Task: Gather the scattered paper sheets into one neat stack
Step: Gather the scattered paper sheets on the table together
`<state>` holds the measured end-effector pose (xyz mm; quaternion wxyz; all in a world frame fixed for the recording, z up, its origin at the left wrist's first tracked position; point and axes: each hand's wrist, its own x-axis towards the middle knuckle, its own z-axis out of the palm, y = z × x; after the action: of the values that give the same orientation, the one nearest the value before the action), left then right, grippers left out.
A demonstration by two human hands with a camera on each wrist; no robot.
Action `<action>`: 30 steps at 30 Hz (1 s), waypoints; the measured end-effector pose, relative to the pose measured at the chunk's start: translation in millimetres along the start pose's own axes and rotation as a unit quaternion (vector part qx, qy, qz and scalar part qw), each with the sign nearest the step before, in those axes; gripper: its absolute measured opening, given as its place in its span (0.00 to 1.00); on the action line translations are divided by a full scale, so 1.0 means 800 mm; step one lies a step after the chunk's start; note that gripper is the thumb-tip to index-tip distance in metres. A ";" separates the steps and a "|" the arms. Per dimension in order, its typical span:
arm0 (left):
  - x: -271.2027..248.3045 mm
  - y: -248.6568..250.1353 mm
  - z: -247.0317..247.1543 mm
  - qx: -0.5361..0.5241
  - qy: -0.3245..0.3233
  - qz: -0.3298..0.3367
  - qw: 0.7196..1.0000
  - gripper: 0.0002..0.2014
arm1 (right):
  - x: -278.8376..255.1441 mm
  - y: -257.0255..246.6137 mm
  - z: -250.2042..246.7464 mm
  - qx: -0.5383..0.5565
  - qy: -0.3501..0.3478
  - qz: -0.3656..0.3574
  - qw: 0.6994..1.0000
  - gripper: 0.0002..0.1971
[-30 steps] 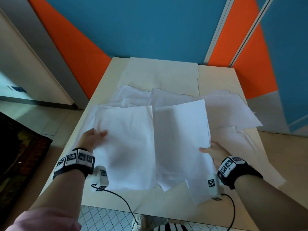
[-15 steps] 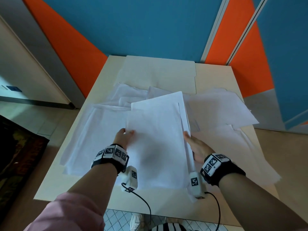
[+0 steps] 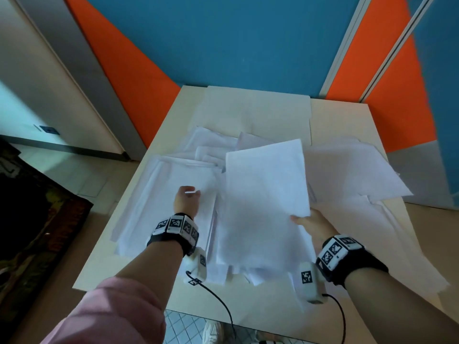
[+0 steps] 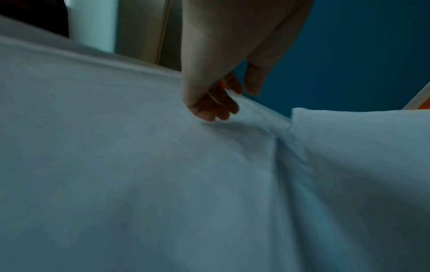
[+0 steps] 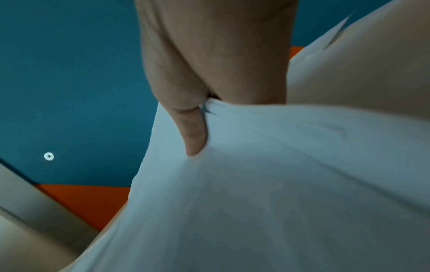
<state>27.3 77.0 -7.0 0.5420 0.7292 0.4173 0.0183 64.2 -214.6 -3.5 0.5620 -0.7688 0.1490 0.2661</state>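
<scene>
Table point(image 3: 335, 120) centre frame; lifted sheets point(image 3: 265, 194) centre, left pile point(image 3: 154, 207) left of them, loose sheets point(image 3: 347, 177) right, folder point(image 3: 255, 112) behind.

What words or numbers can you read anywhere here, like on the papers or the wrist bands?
No text can be read.
The paper sheets look blank white.
The bands by the left hand and right hand carry black-and-white square code patterns, not letters.
The dark mat on the floor has a pattern too blurred to read.

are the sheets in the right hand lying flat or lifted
Lifted. The right hand pinches the sheets by their right edge, thumb on top, and they bow upward in the right wrist view; their near end overlaps the papers on the table.
</scene>
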 end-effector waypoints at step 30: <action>0.048 -0.055 -0.179 0.152 0.037 -0.002 0.988 0.16 | 0.001 -0.001 0.035 -0.022 0.093 0.011 0.995 0.18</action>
<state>-42.0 215.4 0.5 0.4095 0.8011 0.4362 -0.0194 58.9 -187.9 -9.6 0.5256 -0.8009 0.2032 0.2026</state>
